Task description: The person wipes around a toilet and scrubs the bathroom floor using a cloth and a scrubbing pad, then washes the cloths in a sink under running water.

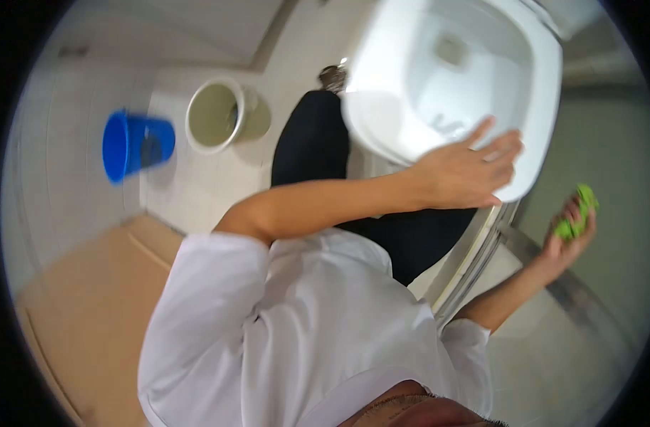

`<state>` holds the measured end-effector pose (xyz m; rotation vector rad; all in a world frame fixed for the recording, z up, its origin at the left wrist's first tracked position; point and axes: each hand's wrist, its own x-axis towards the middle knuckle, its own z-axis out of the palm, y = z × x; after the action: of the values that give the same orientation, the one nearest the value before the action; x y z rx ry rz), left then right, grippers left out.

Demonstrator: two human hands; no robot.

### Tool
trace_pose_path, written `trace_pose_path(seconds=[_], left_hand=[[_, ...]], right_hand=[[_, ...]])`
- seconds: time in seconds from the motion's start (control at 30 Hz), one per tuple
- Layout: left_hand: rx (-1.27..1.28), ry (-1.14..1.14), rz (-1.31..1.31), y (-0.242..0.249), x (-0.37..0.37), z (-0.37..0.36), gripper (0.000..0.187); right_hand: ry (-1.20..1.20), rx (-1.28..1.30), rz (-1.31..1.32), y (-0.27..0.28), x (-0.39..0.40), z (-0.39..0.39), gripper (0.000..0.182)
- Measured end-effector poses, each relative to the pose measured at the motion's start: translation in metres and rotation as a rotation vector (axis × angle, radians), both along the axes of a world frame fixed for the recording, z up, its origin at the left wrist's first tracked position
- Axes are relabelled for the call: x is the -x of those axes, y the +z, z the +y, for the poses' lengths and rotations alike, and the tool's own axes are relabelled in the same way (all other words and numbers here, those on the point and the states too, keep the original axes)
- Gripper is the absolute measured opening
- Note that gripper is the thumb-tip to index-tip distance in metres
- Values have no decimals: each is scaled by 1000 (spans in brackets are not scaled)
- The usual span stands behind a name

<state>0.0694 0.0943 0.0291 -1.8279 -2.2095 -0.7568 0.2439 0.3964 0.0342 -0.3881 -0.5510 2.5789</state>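
Observation:
A white ceramic bowl with a broad, rounded rim fills the upper right, a dark drain spot showing inside it. Over its near rim reaches my left hand, palm down, fingers spread and holding nothing. Out to the right, my right hand has its fingers wrapped round a crumpled bright green cloth. That hand is raised in front of a grey-green panel, to the right of the bowl.
A blue bucket and a cream bucket stand on the tiled floor at the left. Lower left is a tan panel. A metal-edged frame runs between my body and right arm. My black-trousered leg stands beside the bowl.

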Motion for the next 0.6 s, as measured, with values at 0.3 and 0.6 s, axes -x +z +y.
trace_pose_path(seconds=[0.3,0.6], left_hand=[[-298,307,-268,1,7,-156,37],[-243,1144,-353,-77,1,-367,26]], right_hand=[[466,-211,-18,115,145,-286,39],[732,-1444,27,-93,347,-581,45]])
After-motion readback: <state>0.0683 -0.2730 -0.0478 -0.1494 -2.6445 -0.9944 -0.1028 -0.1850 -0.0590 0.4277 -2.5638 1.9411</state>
